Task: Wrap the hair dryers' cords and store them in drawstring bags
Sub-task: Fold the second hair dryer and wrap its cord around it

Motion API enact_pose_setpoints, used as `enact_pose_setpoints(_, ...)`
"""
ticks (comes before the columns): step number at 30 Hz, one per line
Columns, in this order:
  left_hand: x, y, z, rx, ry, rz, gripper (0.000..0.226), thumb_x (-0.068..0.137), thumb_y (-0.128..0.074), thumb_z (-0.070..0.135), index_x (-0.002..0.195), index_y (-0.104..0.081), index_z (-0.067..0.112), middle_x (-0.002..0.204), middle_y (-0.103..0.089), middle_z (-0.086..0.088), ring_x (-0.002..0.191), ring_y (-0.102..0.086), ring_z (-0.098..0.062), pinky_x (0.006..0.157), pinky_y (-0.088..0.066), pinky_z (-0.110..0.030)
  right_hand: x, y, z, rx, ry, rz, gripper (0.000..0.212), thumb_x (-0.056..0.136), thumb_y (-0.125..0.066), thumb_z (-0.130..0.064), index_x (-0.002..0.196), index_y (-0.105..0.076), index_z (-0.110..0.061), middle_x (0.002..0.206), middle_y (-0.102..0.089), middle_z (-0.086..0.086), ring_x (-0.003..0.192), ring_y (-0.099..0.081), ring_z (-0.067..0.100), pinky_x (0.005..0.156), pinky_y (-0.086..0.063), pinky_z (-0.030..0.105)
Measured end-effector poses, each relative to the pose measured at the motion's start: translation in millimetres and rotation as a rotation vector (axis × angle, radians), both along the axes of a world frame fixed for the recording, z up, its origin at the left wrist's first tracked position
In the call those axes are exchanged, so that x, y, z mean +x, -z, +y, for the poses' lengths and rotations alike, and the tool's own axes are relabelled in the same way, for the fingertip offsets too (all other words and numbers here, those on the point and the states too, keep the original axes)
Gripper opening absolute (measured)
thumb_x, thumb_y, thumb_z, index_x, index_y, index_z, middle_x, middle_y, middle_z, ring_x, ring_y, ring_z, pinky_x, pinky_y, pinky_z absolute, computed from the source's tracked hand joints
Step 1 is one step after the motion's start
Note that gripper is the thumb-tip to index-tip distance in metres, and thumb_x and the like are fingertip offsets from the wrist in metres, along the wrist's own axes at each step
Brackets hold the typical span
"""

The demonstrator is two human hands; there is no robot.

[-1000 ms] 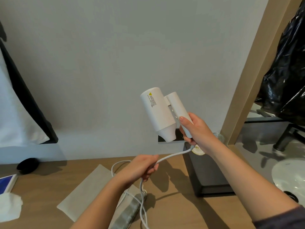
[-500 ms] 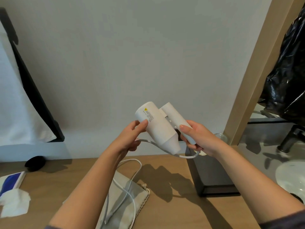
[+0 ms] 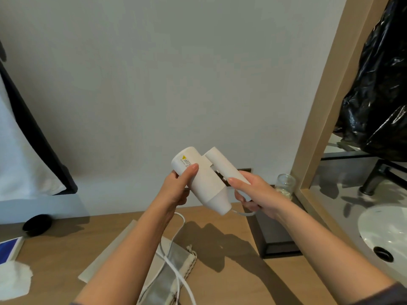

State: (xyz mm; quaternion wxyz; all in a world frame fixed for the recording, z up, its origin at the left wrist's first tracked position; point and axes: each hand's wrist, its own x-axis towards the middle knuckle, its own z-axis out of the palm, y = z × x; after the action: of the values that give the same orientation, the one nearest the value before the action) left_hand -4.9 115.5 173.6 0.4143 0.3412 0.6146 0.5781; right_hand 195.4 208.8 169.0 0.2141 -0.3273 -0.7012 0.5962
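Observation:
I hold a white folding hair dryer [image 3: 204, 183] up in front of the wall, above the wooden counter [image 3: 231, 260]. My left hand [image 3: 178, 188] grips its barrel, thumb across the front near the yellow warning label. My right hand [image 3: 253, 192] grips the folded handle. The white cord [image 3: 176, 256] leaves the handle under my right hand, passes behind the barrel and hangs down over a beige drawstring bag [image 3: 171, 274] lying flat on the counter. How the cord runs behind the barrel is hidden.
A dark box [image 3: 277, 234] sits on the counter under my right hand, with a small glass jar [image 3: 285, 186] behind it. A mirror frame [image 3: 319, 119], tap and white basin [image 3: 387, 234] are at the right. White tissue [image 3: 13, 280] and a black round object [image 3: 37, 222] lie at the left.
My left hand rose from the cord near the counter to the dryer's barrel and now grips it. The dryer tilted and came lower, and the cord was drawn up behind the barrel.

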Motion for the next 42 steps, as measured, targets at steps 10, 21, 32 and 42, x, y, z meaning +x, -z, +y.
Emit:
enact_pose_setpoints(10, -20, -25, -26, -0.228, 0.463, 0.725, 0.030, 0.090, -0.061, 0.038, 0.076, -0.069, 0.014, 0.054, -0.047, 0.004, 0.047, -0.038, -0.010, 0.046, -0.034, -0.020, 12, -29, 23, 0.268, 0.243, -0.054, 0.021, 0.093, -0.061, -0.029, 0.099, -0.063, -0.008, 0.060, -0.046, 0.004, 0.036, -0.035, 0.005, 0.037, -0.027, 0.018)
enact_pose_setpoints(21, -17, -86, -49, -0.113, 0.574, 0.885, 0.020, 0.092, -0.061, 0.028, 0.076, -0.064, 0.017, 0.049, -0.044, 0.009, 0.043, -0.039, -0.007, 0.047, -0.039, -0.020, 21, -28, 38, 0.440, 0.211, -0.258, 0.035, 0.085, -0.063, -0.043, 0.089, -0.065, -0.008, 0.062, -0.058, 0.001, 0.055, -0.049, 0.014, 0.053, -0.041, 0.029)
enact_pose_setpoints(32, -11, -103, -14, -0.164, 0.385, 0.980, 0.018, 0.085, -0.069, 0.029, 0.070, -0.065, 0.021, 0.051, -0.050, 0.012, 0.049, -0.041, -0.007, 0.050, -0.035, -0.021, 31, -30, 33, 0.707, 0.078, -0.406, 0.031, 0.084, -0.066, -0.052, 0.086, -0.063, -0.021, 0.082, -0.064, -0.003, 0.076, -0.059, 0.013, 0.063, -0.043, 0.029)
enact_pose_setpoints(42, -2, -110, 14, 0.111, 0.308, 1.222, 0.040, 0.063, -0.086, 0.039, 0.061, -0.052, 0.018, 0.056, -0.055, 0.005, 0.051, -0.040, -0.008, 0.052, -0.034, -0.024, 28, -42, 11, 0.867, -0.102, -0.524, 0.033, 0.078, -0.065, -0.061, 0.093, -0.060, -0.031, 0.084, -0.065, -0.011, 0.079, -0.061, 0.007, 0.069, -0.053, 0.034)
